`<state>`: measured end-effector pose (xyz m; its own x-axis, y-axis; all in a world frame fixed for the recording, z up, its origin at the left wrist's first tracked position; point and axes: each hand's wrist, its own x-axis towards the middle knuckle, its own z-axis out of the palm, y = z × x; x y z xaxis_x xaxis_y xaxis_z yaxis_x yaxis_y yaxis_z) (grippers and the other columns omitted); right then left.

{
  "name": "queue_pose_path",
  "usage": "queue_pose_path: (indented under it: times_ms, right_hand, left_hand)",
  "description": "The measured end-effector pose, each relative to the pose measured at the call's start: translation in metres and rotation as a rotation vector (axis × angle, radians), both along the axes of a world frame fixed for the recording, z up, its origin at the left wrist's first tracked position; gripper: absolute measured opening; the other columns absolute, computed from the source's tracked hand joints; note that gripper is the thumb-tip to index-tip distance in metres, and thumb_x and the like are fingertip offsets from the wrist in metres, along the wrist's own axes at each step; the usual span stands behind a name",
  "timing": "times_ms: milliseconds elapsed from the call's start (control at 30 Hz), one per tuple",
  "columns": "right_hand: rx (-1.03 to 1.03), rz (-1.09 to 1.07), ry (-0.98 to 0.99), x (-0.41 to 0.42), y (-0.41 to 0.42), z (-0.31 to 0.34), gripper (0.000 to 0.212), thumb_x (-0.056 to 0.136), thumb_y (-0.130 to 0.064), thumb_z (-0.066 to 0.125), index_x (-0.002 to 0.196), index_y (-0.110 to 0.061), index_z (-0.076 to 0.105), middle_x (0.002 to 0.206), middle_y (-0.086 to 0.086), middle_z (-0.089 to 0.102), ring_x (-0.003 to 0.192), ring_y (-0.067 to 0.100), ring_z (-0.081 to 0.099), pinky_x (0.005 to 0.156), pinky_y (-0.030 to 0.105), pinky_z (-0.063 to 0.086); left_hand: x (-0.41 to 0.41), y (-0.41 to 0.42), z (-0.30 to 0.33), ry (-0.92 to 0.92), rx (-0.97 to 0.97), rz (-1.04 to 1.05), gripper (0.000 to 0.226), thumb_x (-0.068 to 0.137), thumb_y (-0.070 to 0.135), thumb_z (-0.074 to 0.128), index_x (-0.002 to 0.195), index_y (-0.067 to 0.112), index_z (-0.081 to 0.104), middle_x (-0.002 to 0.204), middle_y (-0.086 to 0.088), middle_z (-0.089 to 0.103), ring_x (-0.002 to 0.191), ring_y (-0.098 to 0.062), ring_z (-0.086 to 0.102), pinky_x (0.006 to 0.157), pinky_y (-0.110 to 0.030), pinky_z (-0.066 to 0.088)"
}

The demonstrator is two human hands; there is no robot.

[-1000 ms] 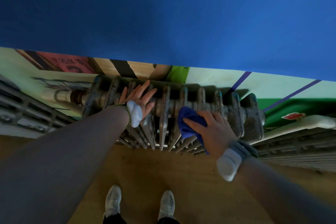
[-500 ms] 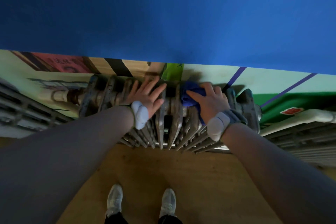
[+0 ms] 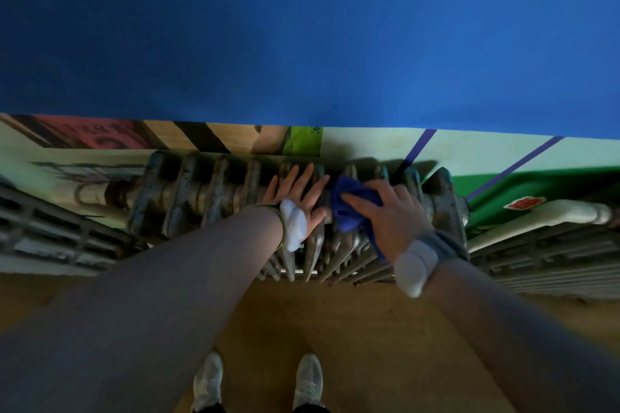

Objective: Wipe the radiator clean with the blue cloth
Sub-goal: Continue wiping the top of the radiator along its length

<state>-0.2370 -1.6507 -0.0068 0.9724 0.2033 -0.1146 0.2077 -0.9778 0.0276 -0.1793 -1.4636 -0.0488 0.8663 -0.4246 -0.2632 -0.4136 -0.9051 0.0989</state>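
Radiator (image 3: pixel 214 198) ribs stand against the wall, their lower ends hidden behind two forearms. The right hand (image 3: pixel 391 214) grips a bunched blue cloth (image 3: pixel 349 208) on the top, covering much of it. The left hand (image 3: pixel 298 193) rests flat just beside, fingers spread. Two shoes (image 3: pixel 308 382) stand on the floor (image 3: pixel 352 345), cut off.

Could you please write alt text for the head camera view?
A right hand presses a blue cloth onto an old cast-iron radiator, while the left hand rests flat beside it. White shoes stand on the wooden floor.
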Motion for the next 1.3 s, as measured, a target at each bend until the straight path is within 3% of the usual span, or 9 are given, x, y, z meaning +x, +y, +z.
queue_pose_path:
  times_ms: [233, 367, 433, 600, 767, 867, 1033, 1200, 1300]
  right_hand:
    - [0.032, -0.099, 0.02, 0.052, -0.003, 0.001, 0.057, 0.095, -0.027, 0.041, 0.141, -0.052, 0.019, 0.142, 0.0, 0.026, 0.118, 0.031, 0.036, 0.096, 0.04, 0.035]
    - [0.046, -0.101, 0.02, 0.001, -0.009, 0.003, 0.06, 0.094, -0.032, 0.045, 0.142, -0.05, 0.014, 0.145, -0.002, 0.018, 0.124, 0.027, 0.03, 0.103, 0.038, 0.034]
    - [0.039, -0.06, 0.033, -0.031, -0.011, -0.001, 0.067, 0.09, -0.029, 0.055, 0.142, -0.047, 0.019, 0.144, 0.001, 0.02, 0.125, 0.028, 0.031, 0.103, 0.04, 0.034]
    - [-0.035, 0.006, 0.001, -0.055, -0.024, -0.006, 0.084, 0.053, -0.029, 0.085, 0.129, -0.037, 0.05, 0.123, 0.007, 0.051, 0.098, 0.032, 0.056, 0.078, 0.044, 0.051]
    - [-0.124, -0.039, 0.001, 0.0, -0.025, 0.004, 0.066, 0.089, -0.038, 0.053, 0.142, -0.044, 0.016, 0.14, 0.004, 0.025, 0.12, 0.032, 0.036, 0.099, 0.042, 0.037]
    - [-0.091, -0.11, 0.006, 0.034, -0.024, 0.006, 0.059, 0.09, -0.035, 0.048, 0.142, -0.045, 0.02, 0.14, 0.006, 0.025, 0.118, 0.034, 0.034, 0.096, 0.042, 0.038]
    - [-0.029, -0.168, 0.001, 0.032, -0.024, 0.006, 0.057, 0.092, -0.029, 0.046, 0.141, -0.047, 0.024, 0.141, 0.004, 0.024, 0.12, 0.033, 0.033, 0.096, 0.041, 0.036]
    - [-0.017, -0.129, -0.052, -0.039, -0.018, -0.002, 0.073, 0.073, -0.018, 0.071, 0.136, -0.041, 0.04, 0.137, 0.007, 0.038, 0.114, 0.036, 0.044, 0.093, 0.049, 0.042]
    - [0.0, -0.097, -0.12, -0.071, -0.017, -0.01, 0.081, 0.049, -0.009, 0.082, 0.123, -0.032, 0.058, 0.122, 0.012, 0.053, 0.097, 0.037, 0.055, 0.075, 0.05, 0.051]
  left_hand:
    - [0.0, 0.001, -0.006, -0.037, 0.006, -0.009, 0.074, 0.077, 0.063, -0.003, 0.146, 0.038, -0.007, 0.157, 0.008, -0.008, 0.145, -0.018, -0.005, 0.115, -0.042, 0.003]
    - [0.002, 0.0, -0.003, 0.0, 0.012, 0.002, 0.061, 0.095, 0.053, 0.021, 0.146, 0.039, -0.008, 0.157, 0.009, -0.011, 0.145, -0.018, -0.008, 0.116, -0.042, 0.001]
    - [0.002, 0.0, -0.004, 0.01, 0.001, 0.004, 0.06, 0.095, 0.051, 0.023, 0.145, 0.039, -0.009, 0.156, 0.009, -0.012, 0.145, -0.018, -0.008, 0.116, -0.042, 0.001]
    - [0.002, 0.0, -0.004, 0.011, -0.011, 0.012, 0.059, 0.095, 0.051, 0.022, 0.145, 0.04, -0.009, 0.156, 0.01, -0.011, 0.145, -0.016, -0.008, 0.116, -0.041, 0.0]
    - [0.001, 0.002, -0.006, -0.007, -0.007, -0.005, 0.062, 0.09, 0.058, 0.009, 0.145, 0.039, -0.009, 0.157, 0.009, -0.01, 0.145, -0.018, -0.006, 0.116, -0.042, 0.003]
    - [0.001, 0.002, -0.009, -0.033, 0.0, -0.012, 0.08, 0.068, 0.063, -0.012, 0.145, 0.039, -0.011, 0.157, 0.008, -0.009, 0.145, -0.018, -0.004, 0.115, -0.042, 0.005]
    - [0.0, 0.001, -0.009, -0.037, -0.012, -0.008, 0.086, 0.063, 0.062, -0.015, 0.146, 0.038, -0.008, 0.157, 0.007, -0.007, 0.145, -0.019, -0.003, 0.115, -0.042, 0.004]
    - [0.003, -0.001, -0.008, 0.016, 0.026, 0.001, 0.063, 0.088, 0.06, 0.007, 0.145, 0.039, -0.01, 0.157, 0.009, -0.011, 0.145, -0.018, -0.008, 0.115, -0.042, 0.001]
    - [0.004, -0.001, -0.008, 0.048, 0.027, 0.014, 0.066, 0.083, 0.058, 0.005, 0.145, 0.04, -0.01, 0.156, 0.01, -0.012, 0.145, -0.017, -0.009, 0.115, -0.042, 0.0]
